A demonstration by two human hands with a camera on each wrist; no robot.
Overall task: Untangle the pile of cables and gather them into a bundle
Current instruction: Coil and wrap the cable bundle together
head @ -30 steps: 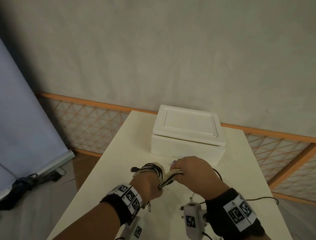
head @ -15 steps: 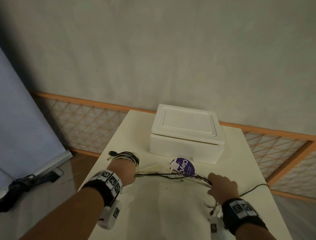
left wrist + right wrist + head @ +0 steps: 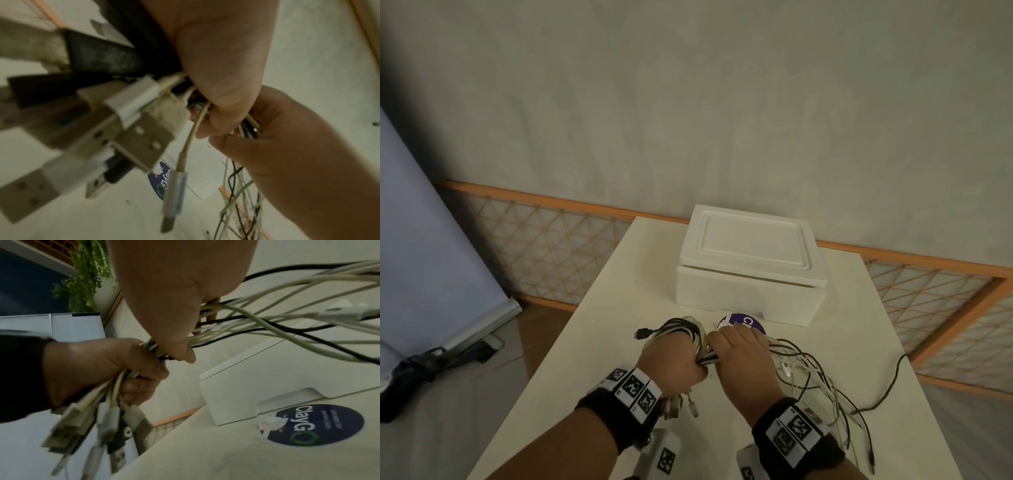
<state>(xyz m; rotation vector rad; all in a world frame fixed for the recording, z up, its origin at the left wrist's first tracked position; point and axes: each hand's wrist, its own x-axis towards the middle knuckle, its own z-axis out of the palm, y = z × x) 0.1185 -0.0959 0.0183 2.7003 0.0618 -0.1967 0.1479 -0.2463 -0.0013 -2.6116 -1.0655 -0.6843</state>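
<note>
Cables, white and black, bunched above the near middle of the table. Gripped by left hand in a closed fist, loops over its back, plugs dangling below. Pinched just right of that fist by right hand, fingers curled round the strands. Loose lengths trailing right and near across the tabletop. Purple sticker just beyond the hands; white foam box farther back.

White and black cables, purple round sticker, white foam box, cream table
</note>
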